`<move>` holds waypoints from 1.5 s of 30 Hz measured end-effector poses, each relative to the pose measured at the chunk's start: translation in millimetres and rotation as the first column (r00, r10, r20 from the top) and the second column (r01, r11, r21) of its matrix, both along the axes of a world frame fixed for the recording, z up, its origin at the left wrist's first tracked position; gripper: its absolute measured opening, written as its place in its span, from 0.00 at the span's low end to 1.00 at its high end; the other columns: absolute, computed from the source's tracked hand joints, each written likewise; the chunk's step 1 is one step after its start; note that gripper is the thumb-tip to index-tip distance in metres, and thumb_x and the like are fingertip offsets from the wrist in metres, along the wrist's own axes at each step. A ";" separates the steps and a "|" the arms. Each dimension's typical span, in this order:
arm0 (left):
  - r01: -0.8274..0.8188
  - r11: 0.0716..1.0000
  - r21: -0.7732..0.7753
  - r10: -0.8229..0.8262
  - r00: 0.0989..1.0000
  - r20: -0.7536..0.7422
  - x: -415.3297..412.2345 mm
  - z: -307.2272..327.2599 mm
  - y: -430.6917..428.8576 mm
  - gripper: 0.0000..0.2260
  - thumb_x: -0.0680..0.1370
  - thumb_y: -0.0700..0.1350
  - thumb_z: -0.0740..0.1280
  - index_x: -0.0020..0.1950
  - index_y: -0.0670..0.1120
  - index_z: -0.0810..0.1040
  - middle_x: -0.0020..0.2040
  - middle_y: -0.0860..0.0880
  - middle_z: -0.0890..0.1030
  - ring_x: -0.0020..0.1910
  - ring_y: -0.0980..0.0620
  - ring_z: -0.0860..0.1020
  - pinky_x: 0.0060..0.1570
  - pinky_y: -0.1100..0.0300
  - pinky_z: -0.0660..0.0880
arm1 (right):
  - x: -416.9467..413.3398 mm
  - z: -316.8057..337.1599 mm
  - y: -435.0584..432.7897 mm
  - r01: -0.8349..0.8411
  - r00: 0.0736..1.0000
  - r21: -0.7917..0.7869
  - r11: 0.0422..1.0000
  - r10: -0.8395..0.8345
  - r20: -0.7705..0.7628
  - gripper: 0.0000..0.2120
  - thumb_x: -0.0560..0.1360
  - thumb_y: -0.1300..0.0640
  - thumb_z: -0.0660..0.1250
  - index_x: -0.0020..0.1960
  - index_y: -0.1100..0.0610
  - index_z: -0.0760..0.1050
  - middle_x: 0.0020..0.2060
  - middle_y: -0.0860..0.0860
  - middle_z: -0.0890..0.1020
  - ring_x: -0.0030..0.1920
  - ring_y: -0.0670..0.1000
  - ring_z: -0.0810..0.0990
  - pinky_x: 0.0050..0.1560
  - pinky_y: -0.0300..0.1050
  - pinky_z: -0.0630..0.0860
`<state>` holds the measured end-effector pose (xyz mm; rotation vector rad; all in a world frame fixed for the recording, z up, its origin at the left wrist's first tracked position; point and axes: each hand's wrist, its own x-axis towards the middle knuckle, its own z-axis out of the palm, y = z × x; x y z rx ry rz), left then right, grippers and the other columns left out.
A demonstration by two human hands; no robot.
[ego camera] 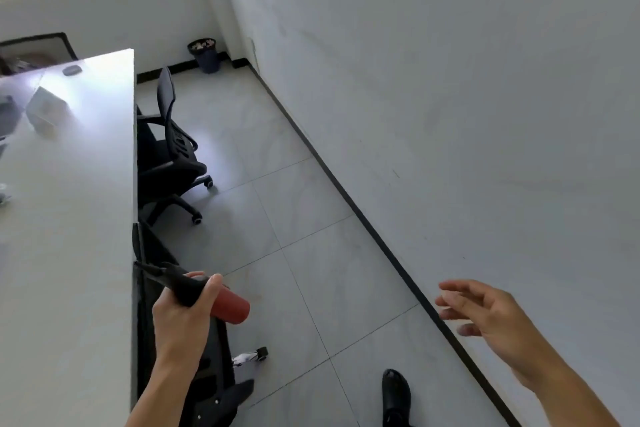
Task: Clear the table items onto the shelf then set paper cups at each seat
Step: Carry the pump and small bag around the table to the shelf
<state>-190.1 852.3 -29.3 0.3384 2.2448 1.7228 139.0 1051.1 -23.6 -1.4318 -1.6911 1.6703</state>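
- Clearance looks to be the step in hand: the left grip [183, 308] is clamped round a red cylinder [232, 309] and a black pointed item [166, 279] whose kind I cannot make out.
- Both are held off the white surface [69, 253], just past its near edge, above an office chair [216, 350].
- The right grip [485, 315] hangs near the wall, fingers apart, holding nothing.
- No shelf is in view, so the next move likely calls for carrying these to it.
- A pale box [45, 111] and a small dark object [71, 70] lie on the surface, well apart from either grip, so more clearing seems left.
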 end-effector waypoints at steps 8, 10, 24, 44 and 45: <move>-0.178 0.984 0.023 0.179 0.982 -0.056 -53.1 26.0 98.4 0.08 0.74 0.39 0.72 0.51 0.42 0.79 0.44 0.49 0.78 0.45 0.49 0.77 0.34 0.65 0.76 | -144.2 18.9 169.1 -0.273 0.961 0.070 0.959 0.275 -0.014 0.07 0.76 0.56 0.66 0.53 0.52 0.80 0.44 0.50 0.87 0.43 0.48 0.85 0.45 0.46 0.80; -0.258 0.966 0.006 0.258 0.963 -0.077 -74.3 28.6 101.8 0.08 0.73 0.38 0.72 0.52 0.42 0.79 0.43 0.49 0.79 0.45 0.49 0.77 0.38 0.65 0.75 | -186.5 18.6 193.4 -0.351 0.935 0.059 0.934 0.353 -0.020 0.07 0.76 0.56 0.67 0.54 0.53 0.80 0.44 0.50 0.87 0.42 0.47 0.85 0.44 0.46 0.80; -0.521 0.852 0.049 0.522 0.853 -0.005 -325.6 32.1 164.9 0.06 0.73 0.40 0.74 0.44 0.49 0.79 0.43 0.46 0.81 0.44 0.47 0.79 0.47 0.52 0.76 | -506.2 30.4 296.0 -0.516 0.842 0.028 0.856 0.513 -0.166 0.21 0.69 0.43 0.72 0.54 0.57 0.80 0.41 0.51 0.87 0.45 0.55 0.86 0.42 0.47 0.79; -0.924 0.382 0.017 0.924 0.381 -0.027 -546.1 23.9 211.7 0.08 0.73 0.38 0.73 0.50 0.41 0.79 0.44 0.50 0.81 0.44 0.60 0.79 0.44 0.65 0.71 | -987.4 14.8 360.5 -0.923 0.384 0.015 0.385 0.922 -0.055 0.05 0.76 0.59 0.68 0.50 0.55 0.82 0.41 0.53 0.87 0.45 0.54 0.85 0.43 0.49 0.77; -0.942 0.335 0.017 0.942 0.335 -0.027 -546.8 23.8 203.9 0.08 0.73 0.38 0.73 0.50 0.41 0.79 0.44 0.50 0.81 0.43 0.61 0.79 0.45 0.65 0.71 | -1004.9 14.8 349.9 -0.935 0.353 0.013 0.354 0.934 -0.050 0.05 0.76 0.59 0.68 0.50 0.55 0.82 0.41 0.53 0.87 0.45 0.54 0.85 0.43 0.49 0.77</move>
